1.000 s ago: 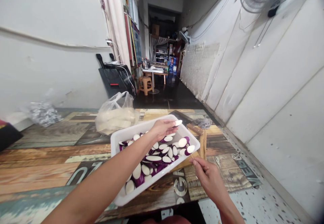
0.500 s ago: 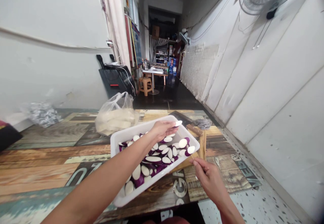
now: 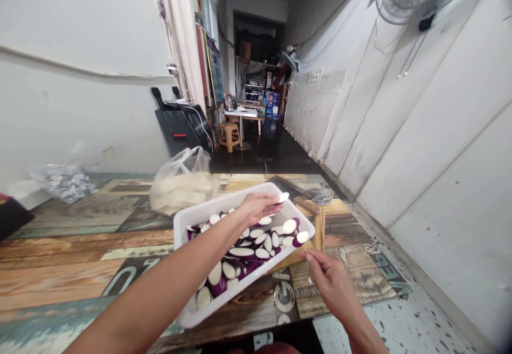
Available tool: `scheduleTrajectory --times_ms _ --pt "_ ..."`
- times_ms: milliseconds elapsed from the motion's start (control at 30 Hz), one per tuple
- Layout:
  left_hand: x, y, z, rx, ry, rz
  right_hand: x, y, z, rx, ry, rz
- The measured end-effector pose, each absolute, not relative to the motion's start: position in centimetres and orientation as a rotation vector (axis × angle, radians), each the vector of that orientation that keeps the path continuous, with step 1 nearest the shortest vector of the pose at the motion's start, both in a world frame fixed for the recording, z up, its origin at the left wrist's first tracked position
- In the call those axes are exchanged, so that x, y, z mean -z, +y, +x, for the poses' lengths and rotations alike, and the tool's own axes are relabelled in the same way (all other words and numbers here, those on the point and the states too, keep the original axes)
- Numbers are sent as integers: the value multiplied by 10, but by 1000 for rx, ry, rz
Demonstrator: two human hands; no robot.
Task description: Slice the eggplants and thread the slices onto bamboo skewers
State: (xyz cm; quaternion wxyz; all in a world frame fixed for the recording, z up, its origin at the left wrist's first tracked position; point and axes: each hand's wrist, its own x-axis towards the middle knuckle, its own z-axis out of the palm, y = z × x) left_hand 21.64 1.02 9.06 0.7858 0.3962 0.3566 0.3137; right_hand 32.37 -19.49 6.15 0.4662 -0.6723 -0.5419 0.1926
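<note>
The left hand [image 3: 256,207] is pinched shut on one eggplant slice [image 3: 282,197]. It holds the slice up at its fingertips, just over the far side of the white tray [image 3: 208,208]. Under that hand, the tray is full of more eggplant slices [image 3: 242,251], white on the cut side and purple on the skin.

The right hand [image 3: 326,278] is closed on a thin wooden stick [image 3: 304,247]. The stick pokes up from the fingers, and a slice on the stick [image 3: 302,236] sits at its tip, right at the near corner of the tray.

This looks like the step where slices get pushed onto the stick, one by one. One slice is on, and the loose slice is up and ready. To go on next, the loose slice has to come across to the stick's tip. The point must meet the soft white middle, and the fingers must stay off the sharp end.

Some things are hard to see. The stick is very thin, and most of it hides inside the right hand. Just past that hand is what looks like a bundle of sticks [image 3: 319,231], but it is not clear. Beyond the left hand a plastic bag [image 3: 182,184] holds something pale that I cannot name. The table [image 3: 72,258] is cut off at the bottom edge.
</note>
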Motion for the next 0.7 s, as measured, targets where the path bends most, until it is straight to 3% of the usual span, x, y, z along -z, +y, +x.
scheduleTrajectory --times_ms 700 --pt "-90 -1 217 -585 745 879 -65 -188 320 -455 -1341 -1684"
